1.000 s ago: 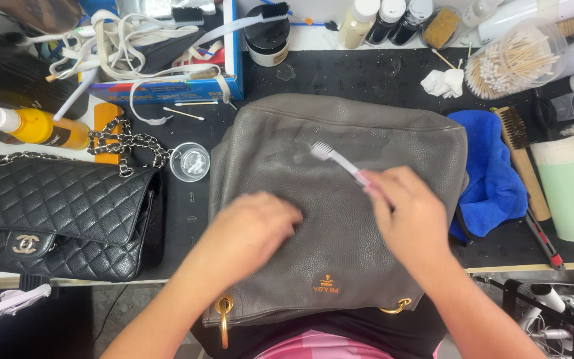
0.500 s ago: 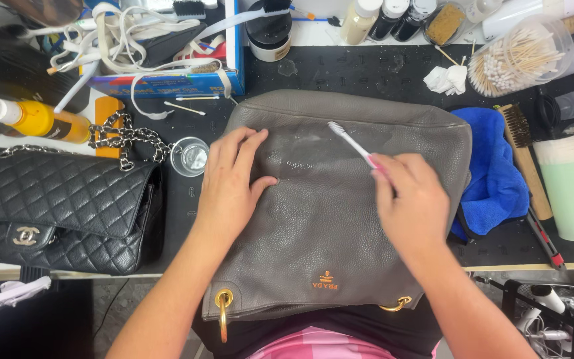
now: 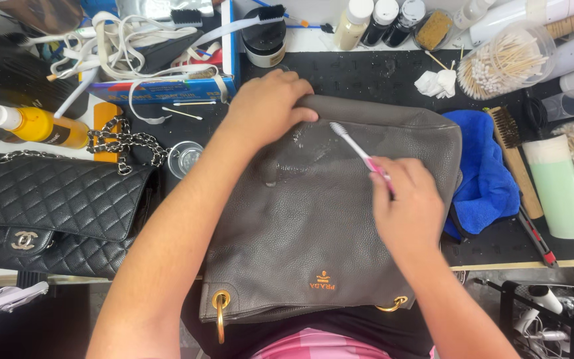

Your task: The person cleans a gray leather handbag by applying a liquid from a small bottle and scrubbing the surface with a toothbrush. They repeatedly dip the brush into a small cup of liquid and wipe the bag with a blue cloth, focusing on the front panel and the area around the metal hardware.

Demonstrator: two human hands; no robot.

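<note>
A grey pebbled leather bag [image 3: 313,226] lies flat on the dark work mat, its gold rings toward me. My left hand [image 3: 267,106] rests on the bag's far left corner, pressing the edge down. My right hand [image 3: 410,206] holds a pink and white toothbrush [image 3: 360,154], whose bristle head touches the upper middle of the bag beside a wet, shiny patch [image 3: 300,149].
A black quilted bag with a chain [image 3: 48,206] lies at the left, next to a yellow spray bottle [image 3: 31,125]. A blue cloth [image 3: 483,166], a wooden brush [image 3: 511,156] and a pale green bottle [image 3: 559,186] sit at the right. A tub of cotton swabs [image 3: 503,60] and small bottles stand behind.
My left hand slid from the bag's middle up to its far left corner. The toothbrush and my right hand shifted slightly toward the bag's upper middle.
</note>
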